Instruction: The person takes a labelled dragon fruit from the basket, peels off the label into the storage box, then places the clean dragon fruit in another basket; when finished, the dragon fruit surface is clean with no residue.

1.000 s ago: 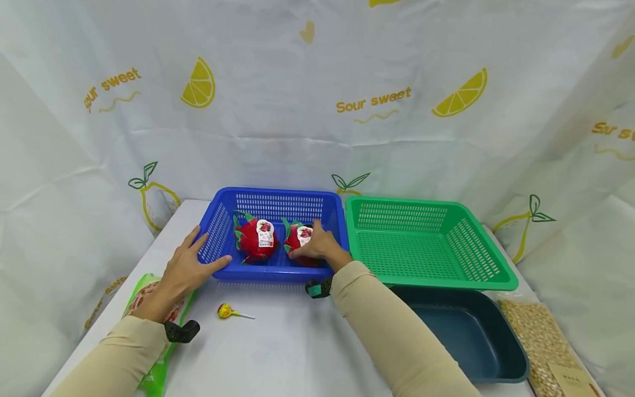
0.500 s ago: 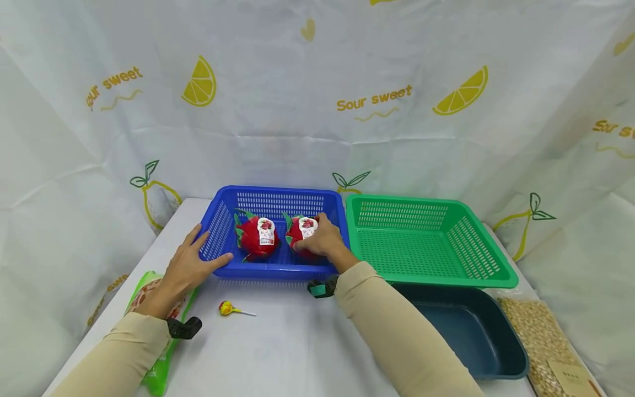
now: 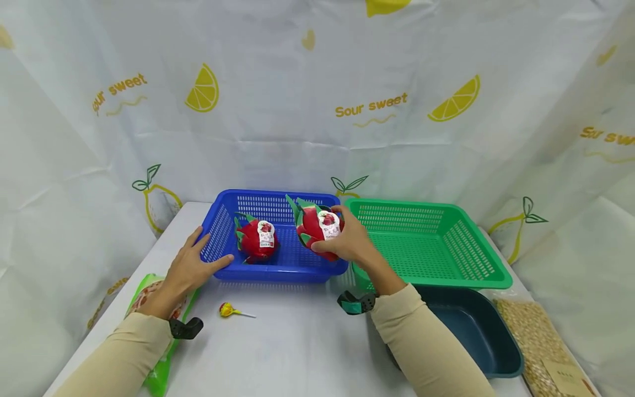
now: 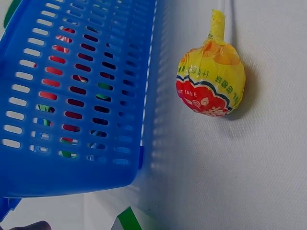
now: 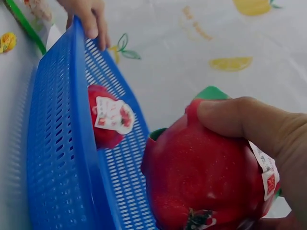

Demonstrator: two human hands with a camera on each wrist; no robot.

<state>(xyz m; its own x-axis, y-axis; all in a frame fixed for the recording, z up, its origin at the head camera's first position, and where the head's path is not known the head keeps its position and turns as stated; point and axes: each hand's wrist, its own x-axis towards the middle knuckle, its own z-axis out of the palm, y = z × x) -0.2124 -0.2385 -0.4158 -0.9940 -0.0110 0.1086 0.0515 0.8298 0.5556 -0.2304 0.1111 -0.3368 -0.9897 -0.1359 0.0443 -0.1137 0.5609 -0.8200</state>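
Note:
A red dragon fruit (image 3: 315,225) with green leafy tips and a white label is gripped between the thumb and fingers of my right hand (image 3: 349,234). It hangs over the right end of the blue basket (image 3: 278,272). Another dragon fruit (image 3: 258,241) lies inside that basket, towards its left. My left hand (image 3: 190,264) rests with spread fingers at the basket's front left corner, on the rim. In the right wrist view, the held dragon fruit (image 5: 201,167) fills the foreground, with my left hand's fingers (image 5: 90,24) over the rim beyond.
Right of the blue basket stands a green basket (image 3: 412,248), with a dark blue tub (image 3: 476,331) in front. A bag of pale grains (image 3: 538,336) lies at far right. A lollipop (image 3: 227,310) and a green bag (image 3: 157,375) lie on the white table (image 3: 278,353).
My right hand has lifted the right dragon fruit off the blue basket's floor and moved it up and to the right. The left hand stays at the basket's corner.

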